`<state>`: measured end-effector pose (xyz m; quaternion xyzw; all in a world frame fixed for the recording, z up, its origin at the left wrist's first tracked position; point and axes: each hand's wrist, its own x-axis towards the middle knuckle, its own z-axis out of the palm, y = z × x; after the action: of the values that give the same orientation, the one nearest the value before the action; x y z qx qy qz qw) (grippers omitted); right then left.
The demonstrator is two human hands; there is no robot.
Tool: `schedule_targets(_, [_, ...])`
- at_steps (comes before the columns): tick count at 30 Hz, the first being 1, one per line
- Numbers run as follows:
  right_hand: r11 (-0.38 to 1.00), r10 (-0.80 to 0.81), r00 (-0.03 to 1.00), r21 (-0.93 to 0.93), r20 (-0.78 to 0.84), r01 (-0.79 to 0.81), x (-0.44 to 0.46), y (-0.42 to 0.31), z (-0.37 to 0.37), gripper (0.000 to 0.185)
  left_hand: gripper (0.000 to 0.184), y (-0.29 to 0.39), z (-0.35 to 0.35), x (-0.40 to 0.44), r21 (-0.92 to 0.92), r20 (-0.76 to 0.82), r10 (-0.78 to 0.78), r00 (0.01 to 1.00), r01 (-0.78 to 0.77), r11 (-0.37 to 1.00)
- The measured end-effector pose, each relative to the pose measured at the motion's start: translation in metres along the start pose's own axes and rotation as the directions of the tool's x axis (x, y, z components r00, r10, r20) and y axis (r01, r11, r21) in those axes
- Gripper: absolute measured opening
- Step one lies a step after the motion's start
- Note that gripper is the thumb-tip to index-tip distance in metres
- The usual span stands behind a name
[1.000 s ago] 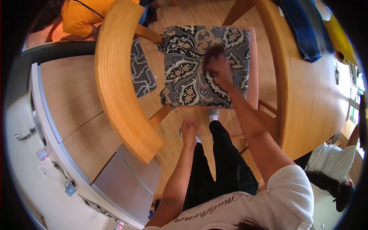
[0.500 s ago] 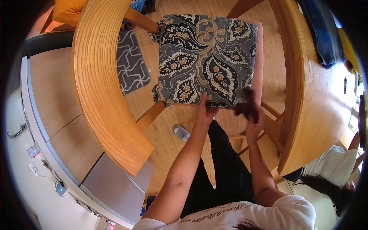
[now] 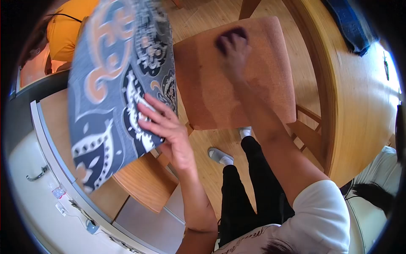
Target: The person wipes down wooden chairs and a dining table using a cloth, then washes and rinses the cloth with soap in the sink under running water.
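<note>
The patterned grey cushion [image 3: 122, 84] is lifted off the chair and tilted up at the left, close to the camera. My left hand [image 3: 169, 131] grips its lower right edge, fingers on the patterned face and the thumb side partly hidden. Under where it lay, the orange-brown fabric chair seat [image 3: 253, 76] is bare. A dark maroon cloth [image 3: 231, 39] is pressed on the far part of that seat by my right hand [image 3: 237, 53], which is blurred by motion. Part of the curved wooden chair back [image 3: 146, 182] shows below the cushion.
A wooden table [image 3: 355, 101] stands at the right with a blue cloth [image 3: 353, 29] on it. A person in orange [image 3: 69, 29] is at the upper left. Cabinets [image 3: 144, 220] line the left side. Another person's pale top [image 3: 378, 173] shows at the lower right.
The cushion has come up off the seat and over to the left in my left hand. My right hand has moved with the cloth from the near edge to the far part of the seat.
</note>
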<state>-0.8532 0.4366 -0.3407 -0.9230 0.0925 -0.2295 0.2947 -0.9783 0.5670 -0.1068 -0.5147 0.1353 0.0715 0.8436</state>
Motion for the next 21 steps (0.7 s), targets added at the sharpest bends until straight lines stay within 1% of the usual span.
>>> schedule_targets(1, [0.985, -0.135, 0.988, 0.118, 0.067, 0.127, 0.005, -0.015, 0.015, 0.039, 0.045, 0.002, 0.001, -0.002, 0.024, 0.014, -0.004, 1.000, 0.004, 1.000])
schedule_targets(2, [0.940, -0.273, 0.954, 0.244, 0.122, 0.237, 0.002, -0.029, 0.027, 0.036, 0.043, 0.012, 0.003, -0.002, -0.035, -0.005, -0.046, 0.999, 0.046, 0.998])
schedule_targets(3, [0.886, -0.425, 0.875, 0.306, 0.234, 0.348, -0.012, -0.045, 0.039, 0.034, 0.043, 0.012, 0.004, -0.003, -0.031, -0.007, -0.034, 0.999, 0.034, 0.999])
schedule_targets(4, [0.811, -0.568, 0.755, 0.381, 0.328, 0.445, -0.031, -0.052, 0.047, 0.032, 0.042, 0.009, 0.004, -0.003, 0.039, -0.021, -0.013, 1.000, 0.014, 0.999])
schedule_targets(5, [0.811, -0.568, 0.752, 0.383, 0.334, 0.442, -0.051, -0.053, 0.042, 0.032, 0.042, 0.007, 0.004, -0.004, 0.107, -0.036, 0.008, 0.999, -0.004, 0.994])
schedule_targets(6, [0.752, -0.652, 0.631, 0.467, 0.421, 0.466, -0.078, -0.058, 0.028, 0.029, 0.045, 0.008, 0.006, -0.004, 0.076, -0.127, 0.012, 0.992, -0.003, 0.997])
schedule_targets(7, [0.692, -0.720, 0.493, 0.551, 0.488, 0.466, -0.107, -0.064, 0.010, 0.027, 0.041, 0.011, 0.006, -0.004, 0.165, -0.173, 0.002, 0.985, 0.027, 0.986])
schedule_targets(8, [0.633, -0.773, 0.341, 0.634, 0.534, 0.444, -0.130, -0.068, -0.007, 0.026, 0.039, 0.011, 0.001, -0.005, 0.168, -0.216, 0.004, 0.976, 0.033, 0.985])
schedule_targets(9, [0.668, -0.744, 0.378, 0.622, 0.551, 0.408, -0.145, -0.063, -0.027, 0.027, 0.037, 0.012, -0.006, -0.007, 0.170, -0.260, 0.007, 0.966, 0.038, 0.985])
schedule_targets(10, [0.699, -0.714, 0.412, 0.608, 0.566, 0.376, -0.155, -0.051, -0.049, 0.029, 0.037, 0.015, -0.015, -0.009, 0.166, -0.265, 0.012, 0.964, 0.034, 0.986])
schedule_targets(11, [0.748, -0.663, 0.450, 0.553, 0.598, 0.367, -0.159, -0.036, -0.073, 0.032, 0.037, 0.023, -0.026, -0.013, 0.370, -0.301, 0.044, 0.952, 0.075, 0.926])
schedule_targets(12, [0.793, -0.609, 0.490, 0.493, 0.624, 0.359, -0.161, -0.020, -0.098, 0.035, 0.036, 0.032, -0.037, -0.018, 0.554, -0.331, 0.077, 0.941, 0.127, 0.823])
schedule_targets(13, [0.907, -0.343, 0.656, 0.419, 0.672, 0.046, -0.180, -0.004, -0.110, 0.039, 0.036, 0.042, -0.047, -0.023, 0.708, -0.353, 0.113, 0.929, 0.186, 0.681])
schedule_targets(14, [0.897, -0.032, 0.720, 0.338, 0.693, -0.285, -0.203, 0.017, -0.120, 0.042, 0.034, 0.055, -0.057, -0.027, 0.680, -0.388, 0.068, 0.919, 0.236, 0.694])
schedule_targets(15, [0.975, -0.217, 0.699, 0.189, 0.681, 0.119, -0.212, 0.048, -0.136, 0.041, 0.032, 0.064, -0.067, -0.030, 0.651, -0.421, 0.018, 0.907, 0.288, 0.702])
schedule_targets(16, [0.991, -0.131, 0.615, 0.123, 0.778, 0.055, -0.202, 0.058, -0.164, 0.039, 0.031, 0.055, -0.074, -0.036, 0.757, -0.416, 0.087, 0.905, 0.292, 0.584])
schedule_targets(17, [0.972, -0.235, 0.764, 0.150, 0.601, 0.182, -0.208, 0.078, -0.174, 0.037, 0.031, 0.053, -0.077, -0.045, 0.754, -0.425, 0.076, 0.902, 0.307, 0.581])
schedule_targets(18, [0.959, -0.270, 0.819, 0.067, 0.507, 0.274, -0.203, 0.085, -0.191, 0.037, 0.034, 0.052, -0.079, -0.055, 0.749, -0.517, 0.120, 0.848, 0.379, 0.543])
schedule_targets(19, [0.962, -0.259, 0.828, 0.054, 0.498, 0.268, -0.210, 0.096, -0.201, 0.037, 0.037, 0.054, -0.080, -0.066, 0.735, -0.599, 0.171, 0.782, 0.453, 0.505])
schedule_targets(20, [0.960, -0.204, 0.874, -0.084, 0.442, 0.267, -0.215, 0.104, -0.210, 0.036, 0.034, 0.057, -0.078, -0.078, 0.760, -0.610, 0.182, 0.771, 0.505, 0.410])
schedule_targets(21, [0.943, -0.155, 0.915, -0.221, 0.372, 0.249, -0.225, 0.108, -0.215, 0.035, 0.034, 0.066, -0.074, -0.093, 0.752, -0.622, 0.171, 0.764, 0.523, 0.402])
